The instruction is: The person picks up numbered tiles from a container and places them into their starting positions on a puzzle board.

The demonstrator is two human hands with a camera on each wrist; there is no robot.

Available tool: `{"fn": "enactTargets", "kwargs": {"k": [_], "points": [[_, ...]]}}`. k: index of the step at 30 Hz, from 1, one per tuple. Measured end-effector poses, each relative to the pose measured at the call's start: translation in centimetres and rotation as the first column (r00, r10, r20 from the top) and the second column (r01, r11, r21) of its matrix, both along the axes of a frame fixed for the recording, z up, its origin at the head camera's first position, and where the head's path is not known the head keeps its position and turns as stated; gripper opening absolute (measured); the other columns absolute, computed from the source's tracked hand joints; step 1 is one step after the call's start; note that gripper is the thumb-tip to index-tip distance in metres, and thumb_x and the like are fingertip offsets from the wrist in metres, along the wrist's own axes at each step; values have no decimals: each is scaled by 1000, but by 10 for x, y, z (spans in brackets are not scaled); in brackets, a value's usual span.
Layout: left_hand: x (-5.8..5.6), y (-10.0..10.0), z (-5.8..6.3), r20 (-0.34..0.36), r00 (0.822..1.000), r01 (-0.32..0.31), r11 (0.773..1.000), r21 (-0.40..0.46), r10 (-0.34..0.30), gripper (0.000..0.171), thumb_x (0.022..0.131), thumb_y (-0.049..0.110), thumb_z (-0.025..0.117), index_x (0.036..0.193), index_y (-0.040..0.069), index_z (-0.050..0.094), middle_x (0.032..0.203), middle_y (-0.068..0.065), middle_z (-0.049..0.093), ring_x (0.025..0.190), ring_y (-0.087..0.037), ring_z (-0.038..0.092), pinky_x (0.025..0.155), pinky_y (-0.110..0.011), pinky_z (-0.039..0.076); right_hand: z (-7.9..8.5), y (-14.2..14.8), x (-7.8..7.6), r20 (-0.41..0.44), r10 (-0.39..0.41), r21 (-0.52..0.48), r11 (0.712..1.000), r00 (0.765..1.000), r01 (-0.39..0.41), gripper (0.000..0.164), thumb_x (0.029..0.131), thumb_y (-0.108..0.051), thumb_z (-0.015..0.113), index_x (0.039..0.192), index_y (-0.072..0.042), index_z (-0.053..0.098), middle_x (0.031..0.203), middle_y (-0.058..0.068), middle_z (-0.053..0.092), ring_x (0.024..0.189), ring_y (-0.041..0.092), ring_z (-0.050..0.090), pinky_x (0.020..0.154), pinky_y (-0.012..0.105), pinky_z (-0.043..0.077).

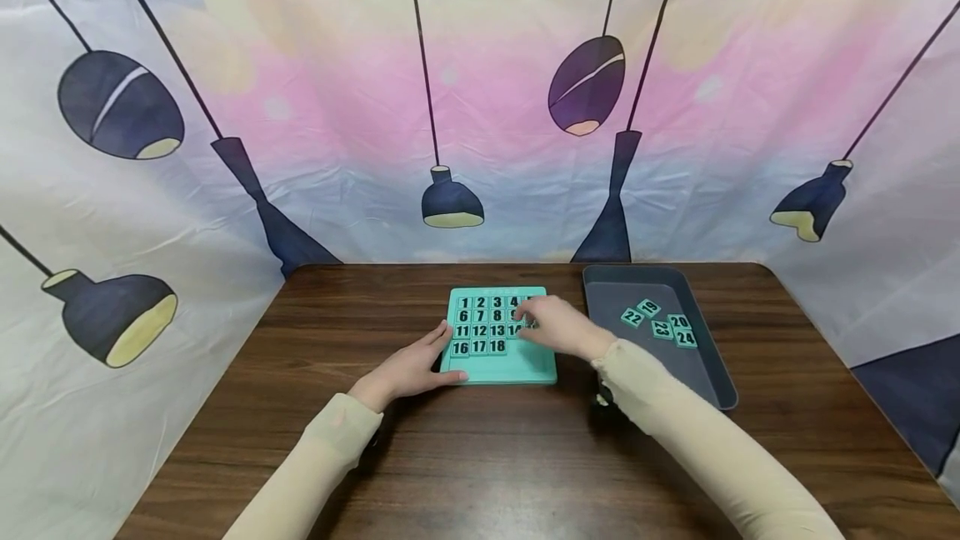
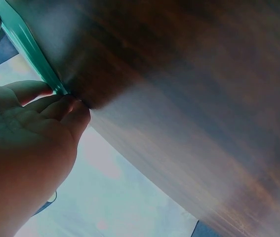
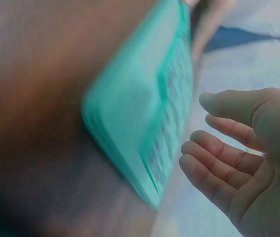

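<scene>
A turquoise number board (image 1: 517, 370) lies on the table, with numbered tiles (image 1: 480, 330) in rows up to 18. My left hand (image 1: 408, 367) holds its left near corner, fingers along the left side and thumb at the near edge. The left wrist view shows the fingers (image 2: 60, 106) bent against the board's edge (image 2: 36, 54). Over the board's right part hovers my right hand (image 1: 558, 326), hiding some tiles. In the right wrist view its fingers (image 3: 219, 170) are loosely bent, apart from the thumb, with nothing between them; the board (image 3: 122, 103) looks blurred.
Right of the board stands a dark grey tray (image 1: 630, 280), partly covered by my right forearm. Several loose tiles lie in it, among them 22 (image 1: 632, 317), 19 (image 1: 648, 307) and 24 (image 1: 686, 339). The brown wooden table (image 1: 480, 457) ends at a printed curtain (image 1: 360, 215).
</scene>
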State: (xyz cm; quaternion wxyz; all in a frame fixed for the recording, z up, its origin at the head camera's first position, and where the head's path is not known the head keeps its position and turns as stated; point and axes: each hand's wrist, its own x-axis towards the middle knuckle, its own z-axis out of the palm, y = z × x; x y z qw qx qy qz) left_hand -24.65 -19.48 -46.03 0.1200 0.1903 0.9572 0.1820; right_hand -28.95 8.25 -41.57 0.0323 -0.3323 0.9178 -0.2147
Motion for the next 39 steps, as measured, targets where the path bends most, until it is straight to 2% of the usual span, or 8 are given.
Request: {"fn": "enactTargets", "kwargs": {"k": [6, 12, 16, 20, 23, 28, 33, 39], "points": [[0, 0, 2, -6, 1000, 1, 1000, -5, -1, 97, 80, 69, 52, 150, 13, 15, 155, -6, 7, 137, -24, 21, 103, -44, 30, 17, 57, -14, -12, -118, -45, 992, 993, 117, 20, 90, -15, 63, 108, -7, 65, 91, 1, 62, 78, 14, 58, 68, 33, 48], [2, 0, 4, 3, 1000, 1, 1000, 8, -1, 95, 81, 66, 54, 150, 13, 15, 155, -5, 6, 136, -25, 22, 103, -45, 31, 20, 113, -17, 20, -155, 9, 988, 988, 155, 27, 90, -6, 59, 116, 2, 61, 109, 17, 61, 94, 29, 59, 75, 41, 50], [2, -1, 6, 3, 1000, -1, 1000, 16, 1, 94, 81, 65, 54, 150, 14, 15, 155, -5, 6, 136, -26, 22, 102, -46, 31, 16, 146, -23, -1, -173, 62, 983, 985, 173, 32, 86, 8, 54, 118, 7, 59, 114, 25, 57, 101, 39, 55, 73, 44, 48], [3, 0, 5, 10, 1000, 7, 999, 33, -7, 94, 81, 66, 54, 150, 14, 15, 155, -6, 6, 137, -26, 21, 103, -46, 30, 5, 174, -29, 19, -200, 112, 974, 980, 197, 42, 80, 17, 45, 119, 9, 57, 118, 29, 53, 107, 45, 49, 65, 38, 41], [3, 1, 3, 15, 1000, 5, 999, 33, -5, 95, 81, 67, 54, 150, 14, 15, 155, -5, 6, 137, -25, 21, 103, -46, 30, -4, 184, -30, 44, -205, 155, 968, 978, 197, 45, 79, 19, 43, 121, 8, 57, 122, 32, 49, 112, 48, 44, 64, 37, 36], [3, 1, 2, 17, 1000, 2, 1000, 24, -3, 96, 80, 68, 53, 150, 15, 15, 155, -4, 6, 137, -24, 21, 103, -45, 30, -13, 190, -33, 53, -200, 209, 960, 978, 185, 49, 80, 19, 41, 125, 6, 54, 128, 35, 43, 117, 51, 39, 70, 40, 40], [3, 1, 3, 9, 1000, 0, 1000, 22, -1, 96, 80, 68, 53, 150, 14, 15, 155, -5, 6, 137, -24, 21, 103, -45, 30, -18, 191, -37, 16, -191, 217, 959, 981, 183, 43, 82, 15, 46, 123, 6, 55, 123, 32, 48, 112, 47, 45, 77, 46, 45], [5, 1, 3, 10, 1000, -2, 1000, 12, 2, 95, 81, 67, 53, 150, 14, 14, 155, -6, 6, 137, -24, 21, 103, -45, 30, -19, 189, -40, -14, -169, 231, 958, 986, 168, 32, 86, 5, 57, 117, 9, 57, 112, 26, 56, 101, 41, 53, 78, 48, 46]]}}
